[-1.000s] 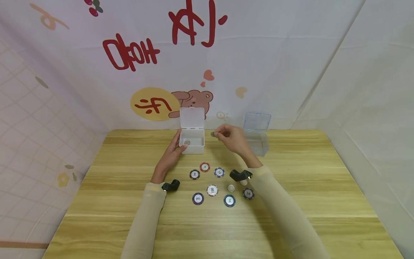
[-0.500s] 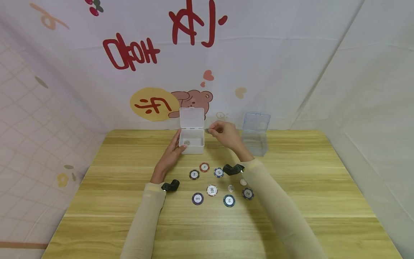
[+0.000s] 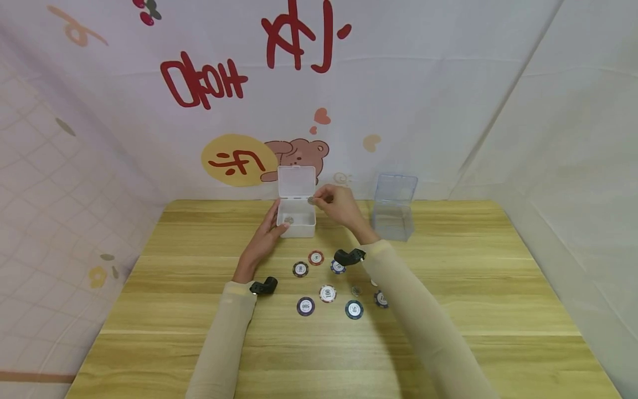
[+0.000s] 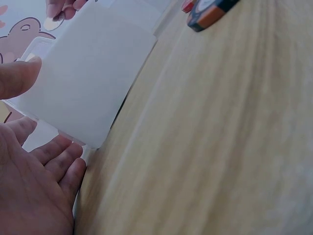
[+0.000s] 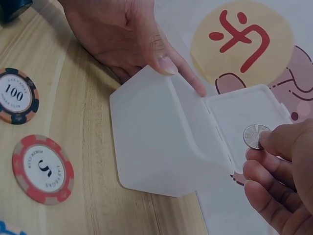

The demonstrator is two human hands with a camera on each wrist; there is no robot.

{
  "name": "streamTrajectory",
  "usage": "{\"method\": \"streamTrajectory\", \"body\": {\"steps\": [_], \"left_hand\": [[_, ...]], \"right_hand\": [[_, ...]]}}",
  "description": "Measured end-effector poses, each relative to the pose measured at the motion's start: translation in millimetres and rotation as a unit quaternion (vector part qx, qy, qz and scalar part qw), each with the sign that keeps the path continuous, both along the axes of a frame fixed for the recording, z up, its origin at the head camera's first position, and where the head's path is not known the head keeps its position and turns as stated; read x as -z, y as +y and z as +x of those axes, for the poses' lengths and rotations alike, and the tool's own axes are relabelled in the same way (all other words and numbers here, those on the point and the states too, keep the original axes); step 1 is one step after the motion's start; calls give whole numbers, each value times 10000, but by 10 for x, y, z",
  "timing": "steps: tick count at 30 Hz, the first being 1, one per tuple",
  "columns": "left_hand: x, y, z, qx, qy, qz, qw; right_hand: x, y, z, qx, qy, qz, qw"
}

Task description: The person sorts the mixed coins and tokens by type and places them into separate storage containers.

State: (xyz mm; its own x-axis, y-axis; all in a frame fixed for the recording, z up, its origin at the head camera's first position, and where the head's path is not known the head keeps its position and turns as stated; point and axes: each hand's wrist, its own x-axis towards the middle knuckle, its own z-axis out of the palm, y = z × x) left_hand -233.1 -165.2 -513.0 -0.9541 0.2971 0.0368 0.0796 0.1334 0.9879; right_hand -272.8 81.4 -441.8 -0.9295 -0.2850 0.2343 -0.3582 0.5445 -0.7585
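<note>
A white plastic box (image 3: 296,230) stands at the back of the table with its lid (image 3: 297,182) raised. My left hand (image 3: 263,237) holds its left side, the thumb over the front rim and the other fingers along the side wall. Inside the box lies a coin (image 3: 289,220). My right hand (image 3: 340,206) pinches a silver coin (image 5: 255,136) between thumb and fingertips, above the box's back right corner. In the right wrist view this coin shows in front of the raised lid. The left wrist view shows the box's front wall (image 4: 88,73) close up.
A clear box (image 3: 394,221) with its bluish lid up stands to the right. Several poker chips lie in front, among them a red chip (image 3: 316,257), a white-and-red chip (image 3: 327,293) and a purple chip (image 3: 305,306). Another coin (image 3: 356,290) lies among them. A cloth wall (image 3: 428,111) rises behind.
My right hand has moved left with the coin, from beside the white box to over its back right corner. My left hand and the box have stayed in place.
</note>
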Motion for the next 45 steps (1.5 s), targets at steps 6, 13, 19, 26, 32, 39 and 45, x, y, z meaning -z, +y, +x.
{"method": "streamTrajectory", "body": {"steps": [6,13,19,26,32,39,45], "left_hand": [[-5,21,-7,20,-4,72,10000],[1,32,17,-37,160,-30,9999],[5,25,13,-27,161,7,9999],[-62,11,17,10,-50,54,10000],[-245,6,89,111,-120,22,9999],[-29,4,15,11,-27,156,9999],[23,11,9,-89,131,40,9999]], "right_hand": [[16,-31,-34,-31,-9,95,9999],[40,-2,-25,3,-242,258,9994],[38,102,1,-14,-390,224,9990],[15,241,34,-243,-445,322,9982],[-1,357,108,-408,-485,437,9970],[-30,499,231,-518,-503,510,9961],[-26,636,327,-688,-391,603,9950]]}}
